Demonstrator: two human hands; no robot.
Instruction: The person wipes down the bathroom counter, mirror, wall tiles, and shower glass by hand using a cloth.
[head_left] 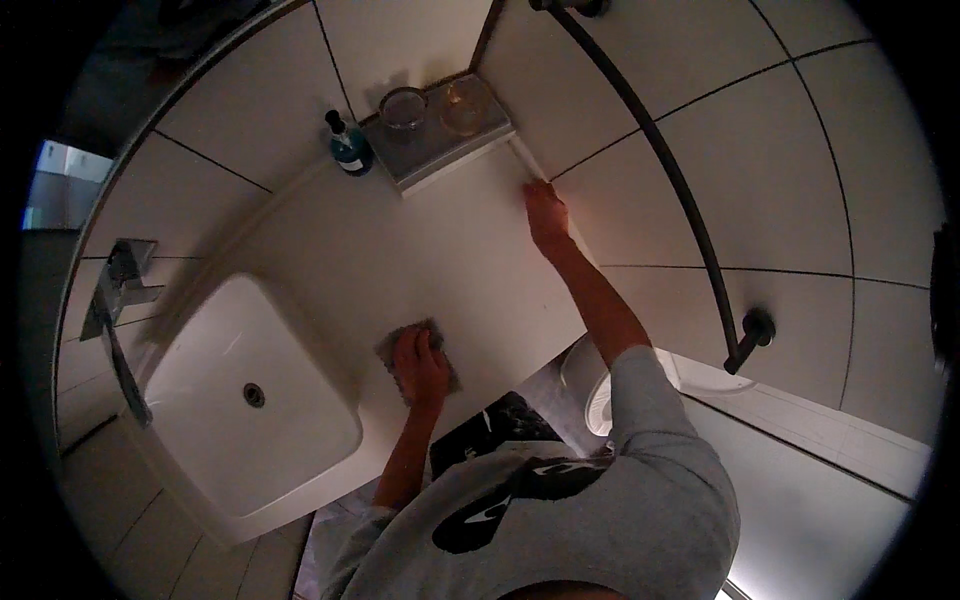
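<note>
Resting on the counter [470, 255] beside the basin [215, 430], the grey cloth [433, 334] lies under the slightly parted fingers of the left hand [421, 370]; the right hand [547, 215] is farther, near the wall [640, 190], its hold indeterminable.

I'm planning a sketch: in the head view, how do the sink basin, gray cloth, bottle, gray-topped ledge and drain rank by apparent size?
1. Sink basin
2. Gray-topped ledge
3. Gray cloth, partly covered by the left hand
4. Bottle
5. Drain
</note>
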